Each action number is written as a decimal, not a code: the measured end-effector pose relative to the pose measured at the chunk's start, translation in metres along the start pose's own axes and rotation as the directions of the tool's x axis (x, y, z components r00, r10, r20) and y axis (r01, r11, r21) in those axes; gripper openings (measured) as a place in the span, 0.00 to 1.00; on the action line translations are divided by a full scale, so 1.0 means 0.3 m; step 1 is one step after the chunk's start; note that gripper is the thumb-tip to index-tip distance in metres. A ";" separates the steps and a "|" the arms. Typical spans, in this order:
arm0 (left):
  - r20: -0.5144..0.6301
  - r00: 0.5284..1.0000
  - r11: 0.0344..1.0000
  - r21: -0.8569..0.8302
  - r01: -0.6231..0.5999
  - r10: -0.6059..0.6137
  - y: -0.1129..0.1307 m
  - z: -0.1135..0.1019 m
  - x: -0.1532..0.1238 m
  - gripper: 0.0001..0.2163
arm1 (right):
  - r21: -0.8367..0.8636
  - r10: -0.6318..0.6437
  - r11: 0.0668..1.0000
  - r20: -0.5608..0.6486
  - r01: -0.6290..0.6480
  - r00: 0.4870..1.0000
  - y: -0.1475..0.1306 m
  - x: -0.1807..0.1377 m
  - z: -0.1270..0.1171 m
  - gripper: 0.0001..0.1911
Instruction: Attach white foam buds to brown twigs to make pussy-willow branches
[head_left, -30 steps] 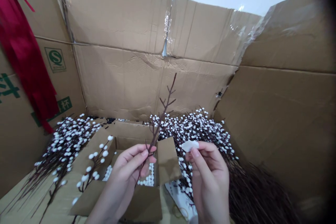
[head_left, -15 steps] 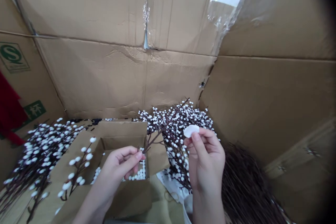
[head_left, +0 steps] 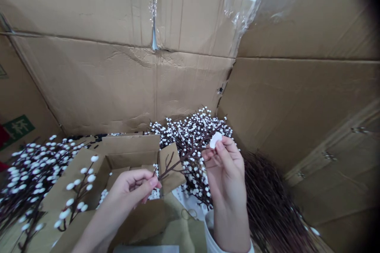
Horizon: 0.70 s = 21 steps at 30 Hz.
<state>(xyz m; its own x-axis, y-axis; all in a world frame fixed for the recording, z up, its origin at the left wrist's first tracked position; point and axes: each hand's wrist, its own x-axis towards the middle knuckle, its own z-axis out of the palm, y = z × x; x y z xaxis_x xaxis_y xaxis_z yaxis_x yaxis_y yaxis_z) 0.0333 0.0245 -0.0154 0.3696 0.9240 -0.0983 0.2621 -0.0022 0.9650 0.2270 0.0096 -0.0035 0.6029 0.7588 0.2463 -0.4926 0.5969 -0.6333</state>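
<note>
My left hand (head_left: 133,187) pinches the lower end of a bare brown twig (head_left: 178,162), which slants up to the right over a small open cardboard box (head_left: 130,154). My right hand (head_left: 224,164) holds a small white bud (head_left: 215,139) between thumb and fingers, right at the twig's upper tip. Small white beads (head_left: 154,194) lie inside the small box. Behind the hands lies a heap of branches with white buds (head_left: 190,134).
Tall cardboard walls (head_left: 118,67) enclose the space on three sides. More budded branches (head_left: 26,174) lie at the left, one sprig (head_left: 77,193) across the box flap. A pile of bare dark twigs (head_left: 273,201) sits at the right.
The twig has tipped from upright to slanting right toward the white bud. My right hand rose slightly. The view has swung to the right, so the red ribbon has left the picture.
</note>
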 end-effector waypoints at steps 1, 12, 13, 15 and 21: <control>0.009 1.000 1.000 -0.002 0.003 -0.003 -0.002 0.001 -0.001 0.18 | 0.000 0.007 1.000 -0.007 -0.007 1.000 0.001 0.001 0.000 0.11; 0.012 1.000 0.999 -0.048 0.013 -0.012 -0.002 -0.002 -0.003 0.18 | 0.053 -0.004 0.999 -0.060 0.007 0.998 -0.018 0.018 -0.015 0.11; 0.011 1.000 0.998 -0.056 0.023 -0.023 -0.001 -0.003 -0.003 0.17 | 0.050 -0.013 0.999 -0.052 0.015 0.999 -0.023 0.016 -0.015 0.11; 0.010 1.000 0.997 -0.075 0.030 -0.029 -0.003 -0.003 -0.003 0.17 | 0.031 -0.031 0.999 -0.034 0.032 0.999 -0.030 0.010 -0.015 0.10; 0.022 1.000 0.998 -0.060 -0.018 0.019 -0.016 0.000 0.000 0.19 | 0.001 -0.007 1.000 0.004 0.007 1.000 -0.031 -0.003 -0.012 0.09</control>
<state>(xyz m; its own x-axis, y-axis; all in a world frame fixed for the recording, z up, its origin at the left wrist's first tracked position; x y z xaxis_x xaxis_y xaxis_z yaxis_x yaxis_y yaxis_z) 0.0320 0.0246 -0.0199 0.3936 0.9153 -0.0852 0.2017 0.0044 0.9794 0.2333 0.0024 -0.0003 0.6038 0.7555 0.2543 -0.4889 0.6029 -0.6304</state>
